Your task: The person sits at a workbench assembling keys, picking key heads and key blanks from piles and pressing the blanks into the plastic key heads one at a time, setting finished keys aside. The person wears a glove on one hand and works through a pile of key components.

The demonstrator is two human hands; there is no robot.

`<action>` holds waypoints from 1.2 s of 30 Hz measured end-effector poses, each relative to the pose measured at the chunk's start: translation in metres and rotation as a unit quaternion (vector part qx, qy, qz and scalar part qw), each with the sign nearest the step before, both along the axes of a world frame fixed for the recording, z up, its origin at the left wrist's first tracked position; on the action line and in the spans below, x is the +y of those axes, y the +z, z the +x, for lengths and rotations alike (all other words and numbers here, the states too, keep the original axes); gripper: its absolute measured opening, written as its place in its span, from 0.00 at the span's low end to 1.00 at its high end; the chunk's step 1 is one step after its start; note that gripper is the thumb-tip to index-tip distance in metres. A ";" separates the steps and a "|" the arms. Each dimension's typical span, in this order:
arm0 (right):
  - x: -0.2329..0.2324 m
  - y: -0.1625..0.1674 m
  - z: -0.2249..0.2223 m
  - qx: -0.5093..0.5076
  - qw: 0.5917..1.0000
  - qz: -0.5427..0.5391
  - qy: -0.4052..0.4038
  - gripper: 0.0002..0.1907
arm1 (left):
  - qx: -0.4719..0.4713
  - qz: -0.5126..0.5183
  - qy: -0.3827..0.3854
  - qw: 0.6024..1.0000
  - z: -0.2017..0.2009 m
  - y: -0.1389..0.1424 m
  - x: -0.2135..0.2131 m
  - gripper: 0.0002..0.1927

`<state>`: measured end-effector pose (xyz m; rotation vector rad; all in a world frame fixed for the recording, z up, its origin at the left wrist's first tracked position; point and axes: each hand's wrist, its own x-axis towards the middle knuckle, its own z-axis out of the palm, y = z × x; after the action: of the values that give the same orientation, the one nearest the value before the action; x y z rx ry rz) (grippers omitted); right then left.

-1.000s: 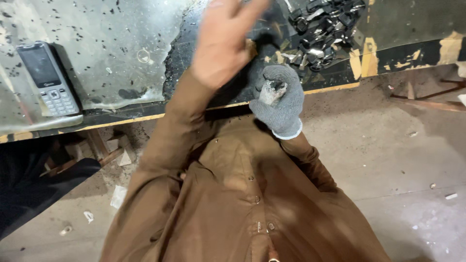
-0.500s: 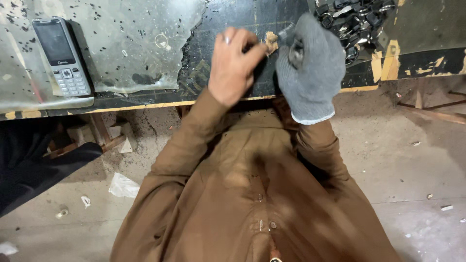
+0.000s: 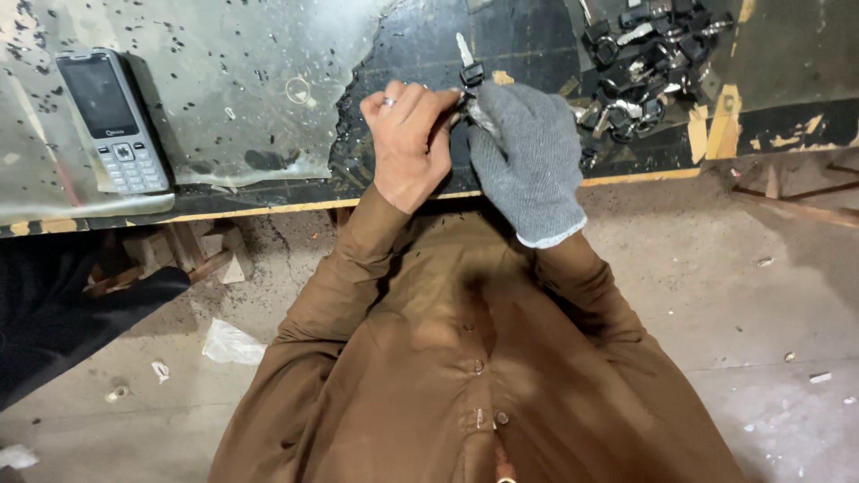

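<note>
Left hand (image 3: 413, 143), bare and ringed, pinched tight at the fingertips onto a small metal part with a black head (image 3: 469, 73). Right hand (image 3: 526, 161), in a grey knit glove, closed around the lower end of the same part from the other side. Both hands meeting just above the near edge of the table (image 3: 268, 210), the part poking up between them over the dark worn patch of tabletop.

Good grip for fine work, judging by the look of it: fingertips close to the joint, glove taking the rougher end. Best kept low and steady over the table, so anything dropped lands on the top and not on the dusty floor (image 3: 787, 295) below. Worth keeping the bare fingertips off any sharp edge; exact shape of the part too small to tell.

Heap of similar black-and-metal pieces (image 3: 649, 63) lying off to the right, well within reach. Keypad phone (image 3: 112, 121) resting on the clear plastic sheet (image 3: 224, 89) far left, well apart from the work.
</note>
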<state>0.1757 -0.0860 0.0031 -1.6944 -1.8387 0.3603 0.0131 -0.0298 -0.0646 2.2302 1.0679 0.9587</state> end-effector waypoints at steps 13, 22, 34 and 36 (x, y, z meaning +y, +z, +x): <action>-0.002 -0.006 0.009 0.056 0.997 -0.003 -0.054 0.20 | -0.029 0.005 0.023 0.999 0.005 0.003 0.006 0.12; 0.010 0.003 -0.010 -0.160 0.986 -0.030 -0.045 0.06 | -0.022 0.022 -0.056 0.998 0.000 0.001 0.010 0.21; 0.020 -0.003 -0.007 -0.110 0.983 -0.143 -0.038 0.09 | 0.044 0.018 -0.031 0.998 0.000 -0.004 -0.002 0.19; 0.019 0.000 0.001 -0.068 0.984 -0.160 -0.033 0.08 | 0.084 0.068 0.000 0.994 0.005 -0.004 -0.009 0.21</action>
<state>0.1766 -0.0668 0.0035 -2.0348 -1.8945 0.5484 0.0182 -0.0391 -0.0682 2.4582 1.1048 0.8808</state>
